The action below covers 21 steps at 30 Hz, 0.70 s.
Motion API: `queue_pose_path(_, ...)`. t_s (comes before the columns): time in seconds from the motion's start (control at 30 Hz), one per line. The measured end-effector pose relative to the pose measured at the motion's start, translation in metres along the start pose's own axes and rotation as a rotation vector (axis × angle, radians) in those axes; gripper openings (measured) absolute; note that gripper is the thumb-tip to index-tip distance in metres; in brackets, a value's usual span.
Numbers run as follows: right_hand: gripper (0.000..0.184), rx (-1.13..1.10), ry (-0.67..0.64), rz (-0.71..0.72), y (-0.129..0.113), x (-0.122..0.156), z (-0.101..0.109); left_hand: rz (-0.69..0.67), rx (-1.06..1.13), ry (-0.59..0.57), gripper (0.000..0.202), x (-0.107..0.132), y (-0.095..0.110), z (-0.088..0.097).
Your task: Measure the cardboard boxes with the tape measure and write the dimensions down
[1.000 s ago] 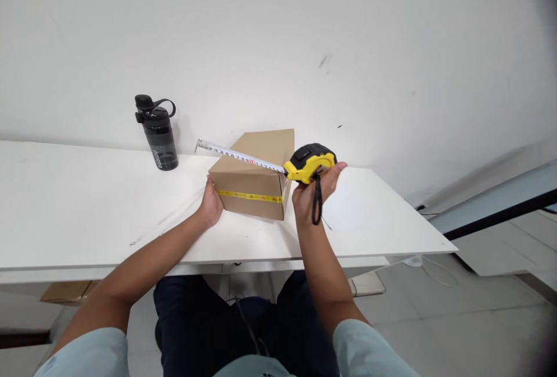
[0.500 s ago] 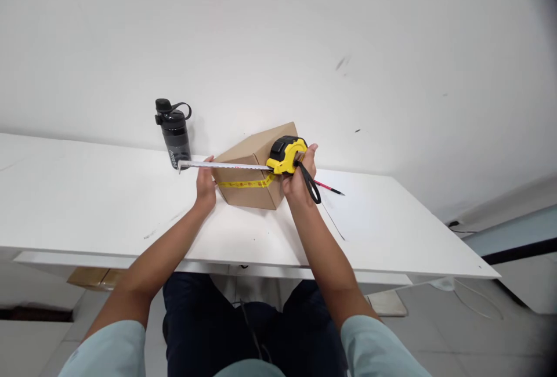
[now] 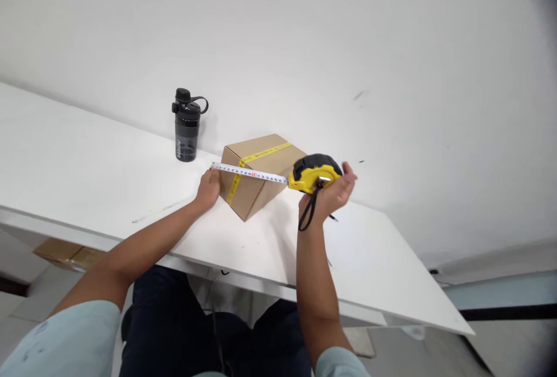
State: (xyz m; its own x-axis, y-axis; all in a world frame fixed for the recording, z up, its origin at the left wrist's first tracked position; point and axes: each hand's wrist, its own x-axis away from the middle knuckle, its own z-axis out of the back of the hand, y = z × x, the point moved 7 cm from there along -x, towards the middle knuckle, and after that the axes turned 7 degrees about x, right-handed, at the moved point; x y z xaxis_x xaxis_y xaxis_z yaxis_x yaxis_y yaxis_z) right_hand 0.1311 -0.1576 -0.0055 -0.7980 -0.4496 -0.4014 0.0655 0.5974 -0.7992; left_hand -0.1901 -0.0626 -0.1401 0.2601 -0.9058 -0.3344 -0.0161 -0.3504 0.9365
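A brown cardboard box (image 3: 270, 158) with yellow printed tape around it stands turned at an angle on the white table. My left hand (image 3: 208, 189) is closed at the box's left edge, its fingertips partly hidden and close to the hooked end of the blade. In my right hand (image 3: 327, 198) is a yellow and black tape measure (image 3: 315, 175), raised off the table to the right of the box. Its white measuring blade (image 3: 252, 174) stretches across the front of the box between the two hands. A black wrist strap (image 3: 307, 214) dangles from the case.
A dark shaker bottle (image 3: 187, 133) stands behind and left of the box, near the white wall (image 3: 278, 46). Right of my right wrist, white paper (image 3: 361, 232) and a dark pen tip (image 3: 333, 218) lie on the table (image 3: 108, 168). Under the table at left is another cardboard box (image 3: 61, 251).
The box has been turned, so more of its yellow-taped top shows. The tape measure has moved right, and the blade's hook now sits by my left hand instead of far past it. The view has tilted.
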Motion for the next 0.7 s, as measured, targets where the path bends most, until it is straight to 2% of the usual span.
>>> queue_pose_path(0.1, 0.075, 0.017, 0.067, 0.031, -0.002, -0.006, 0.022, 0.068, -0.043, -0.06, 0.082, 0.008, -0.002, -0.007)
queue_pose_path(0.2, 0.075, -0.001, 0.106, 0.042, -0.003, -0.007, 0.037, 0.039, -0.067, -0.188, 0.091, 0.018, 0.005, -0.018)
queue_pose_path(0.37, 0.062, 0.055, 0.178, 0.085, -0.004, -0.007, 0.052, -0.097, -0.127, -0.387, 0.092, 0.035, 0.022, -0.03)
queue_pose_path(0.53, 0.054, -0.108, 0.293, 0.027, 0.004, -0.011, 0.069, -0.221, -0.158, -0.442, 0.09, 0.04, 0.027, -0.029)
queue_pose_path(0.7, 0.052, -0.12, 0.34, -0.037, 0.012, -0.024, 0.082, -0.418, -0.166, -0.482, 0.09, 0.041, 0.029, -0.03)
